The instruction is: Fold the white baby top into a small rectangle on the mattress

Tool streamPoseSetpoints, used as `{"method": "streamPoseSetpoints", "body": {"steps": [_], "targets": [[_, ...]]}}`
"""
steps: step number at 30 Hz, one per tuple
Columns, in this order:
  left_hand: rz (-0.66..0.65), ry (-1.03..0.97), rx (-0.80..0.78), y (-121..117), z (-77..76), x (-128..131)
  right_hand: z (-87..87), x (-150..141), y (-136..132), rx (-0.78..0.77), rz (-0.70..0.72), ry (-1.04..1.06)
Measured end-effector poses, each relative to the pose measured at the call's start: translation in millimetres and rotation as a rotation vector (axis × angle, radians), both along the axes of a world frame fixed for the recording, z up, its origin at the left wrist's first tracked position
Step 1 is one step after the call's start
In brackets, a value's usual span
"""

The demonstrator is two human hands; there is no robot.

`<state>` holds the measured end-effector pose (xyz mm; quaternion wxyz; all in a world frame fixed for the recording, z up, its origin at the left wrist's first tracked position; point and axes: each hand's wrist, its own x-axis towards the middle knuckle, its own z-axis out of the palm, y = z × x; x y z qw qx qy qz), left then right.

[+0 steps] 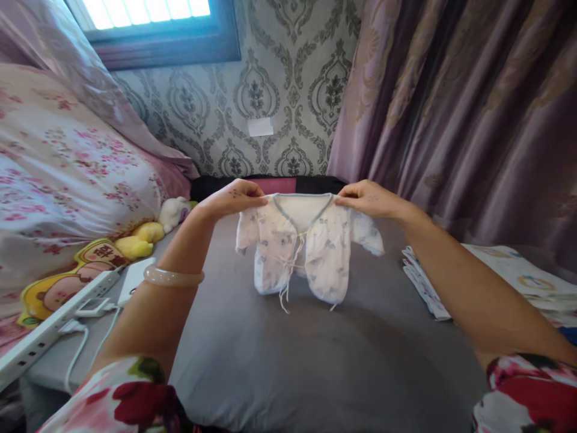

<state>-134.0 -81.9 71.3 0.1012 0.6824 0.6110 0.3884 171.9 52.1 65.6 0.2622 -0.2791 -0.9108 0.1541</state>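
jacket in left hand and right hand

Your daylight comes in through the barred window at the upper left, where the panes burn out to white with a bluish glow along the frame. The rest of your view is moderately dim and soft, darkest in the folds of the purple curtain on the right. A faint, soft-edged shadow lies on your gray sheet below the baby shirt. Wide-angle distortion stretches your forearms and the power strip toward the edges, and fine detail looks slightly smeared.
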Motion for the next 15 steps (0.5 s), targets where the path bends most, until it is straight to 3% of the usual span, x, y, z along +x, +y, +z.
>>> {"method": "streamPoseSetpoints", "body": {"steps": [4, 7, 12, 15], "targets": [[0.261, -0.019, 0.435, 10.0, -10.5, 10.7, -4.7, -6.8, 1.1, 0.385, -0.154, 0.253], [0.239, 0.012, 0.367, 13.9, -17.4, 15.4, -16.6, -12.7, 3.6, 0.485, -0.161, 0.181], [0.186, -0.13, 0.251, 23.0, -28.0, 5.9, -31.3, -20.6, 14.3, 0.51, -0.275, 0.165], [0.274, -0.027, 0.257, 31.4, -36.0, -1.0, -35.7, -25.7, 18.7, 0.481, -0.245, 0.108]]}}
